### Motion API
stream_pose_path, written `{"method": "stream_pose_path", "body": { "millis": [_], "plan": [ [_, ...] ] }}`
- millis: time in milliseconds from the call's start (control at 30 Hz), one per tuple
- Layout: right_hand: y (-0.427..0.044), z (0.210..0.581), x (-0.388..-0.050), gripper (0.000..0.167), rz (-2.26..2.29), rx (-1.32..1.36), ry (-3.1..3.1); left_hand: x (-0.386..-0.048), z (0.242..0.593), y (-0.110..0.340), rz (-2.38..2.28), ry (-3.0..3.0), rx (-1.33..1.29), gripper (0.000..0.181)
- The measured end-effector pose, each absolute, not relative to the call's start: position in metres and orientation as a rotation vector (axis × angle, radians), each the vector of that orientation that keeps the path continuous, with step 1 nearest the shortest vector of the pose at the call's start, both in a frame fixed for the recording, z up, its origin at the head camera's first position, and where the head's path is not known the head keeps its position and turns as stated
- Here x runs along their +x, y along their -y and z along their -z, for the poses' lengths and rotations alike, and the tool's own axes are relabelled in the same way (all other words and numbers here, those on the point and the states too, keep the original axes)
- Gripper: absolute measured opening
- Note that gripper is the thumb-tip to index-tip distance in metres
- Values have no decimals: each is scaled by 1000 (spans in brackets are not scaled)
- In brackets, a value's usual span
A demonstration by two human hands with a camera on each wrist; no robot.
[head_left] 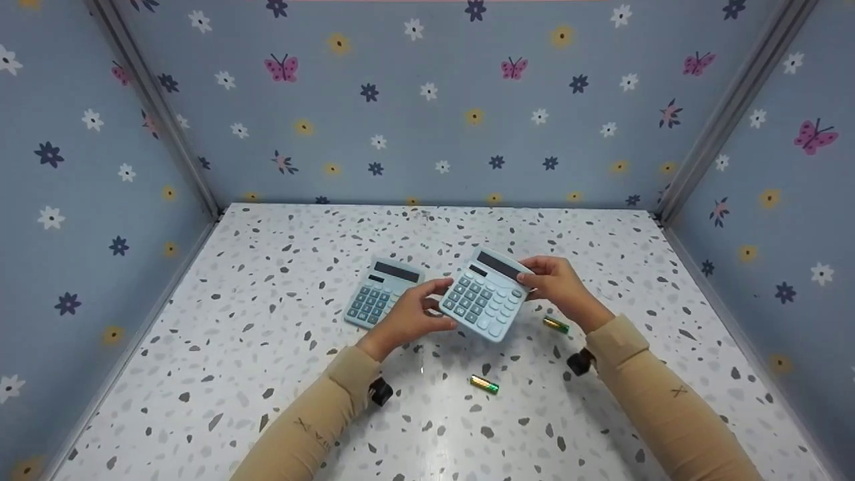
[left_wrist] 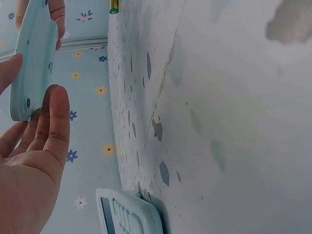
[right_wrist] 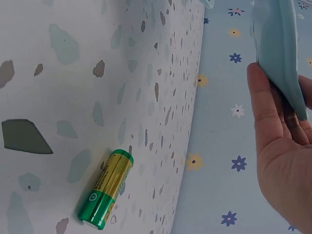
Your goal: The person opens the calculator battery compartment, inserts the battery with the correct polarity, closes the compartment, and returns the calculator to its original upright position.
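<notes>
A light blue calculator (head_left: 486, 294) is held up off the table, tilted, its keys and dark display facing the head camera. My left hand (head_left: 411, 314) grips its left edge; in the left wrist view the fingers (left_wrist: 57, 122) lie against its underside. At the upper right edge my right hand (head_left: 558, 287) pinches it, thumb on the front beside the display. In the right wrist view, fingers (right_wrist: 265, 112) support the back of the calculator (right_wrist: 278, 53). A second light blue calculator (head_left: 374, 294) lies on the table, partly hidden behind my left hand.
Two green and gold batteries lie on the speckled white table (head_left: 267, 267): one battery (head_left: 556, 325) below my right hand, another battery (head_left: 484, 384) nearer the front. Flower-and-butterfly panels (head_left: 427, 100) wall the table at the back and both sides.
</notes>
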State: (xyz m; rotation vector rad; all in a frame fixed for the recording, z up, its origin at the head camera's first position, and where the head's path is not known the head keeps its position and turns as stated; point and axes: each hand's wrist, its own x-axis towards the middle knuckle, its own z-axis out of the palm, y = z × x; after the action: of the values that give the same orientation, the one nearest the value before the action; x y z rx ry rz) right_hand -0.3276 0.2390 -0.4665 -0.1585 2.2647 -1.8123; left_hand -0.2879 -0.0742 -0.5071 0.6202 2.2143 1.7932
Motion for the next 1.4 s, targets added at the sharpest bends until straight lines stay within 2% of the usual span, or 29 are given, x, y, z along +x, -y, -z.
{"method": "stream_pose_path", "body": {
  "millis": [333, 867, 1167, 1400],
  "plan": [
    [-241, 470, -326, 38, 1824, -158, -2256, -284, 511, 74, -1752, -2313, 714, 77],
    [-245, 470, -325, 36, 1766, -168, -2228, -281, 517, 81, -1500, -2713, 1280, 59],
    [-243, 466, -323, 43, 1812, -179, -2173, -281, 515, 83, -1564, -2668, 1222, 52],
    [-244, 462, -322, 28, 1847, -246, -2203, -280, 510, 83, -1659, -2589, 1072, 50]
  ]
}}
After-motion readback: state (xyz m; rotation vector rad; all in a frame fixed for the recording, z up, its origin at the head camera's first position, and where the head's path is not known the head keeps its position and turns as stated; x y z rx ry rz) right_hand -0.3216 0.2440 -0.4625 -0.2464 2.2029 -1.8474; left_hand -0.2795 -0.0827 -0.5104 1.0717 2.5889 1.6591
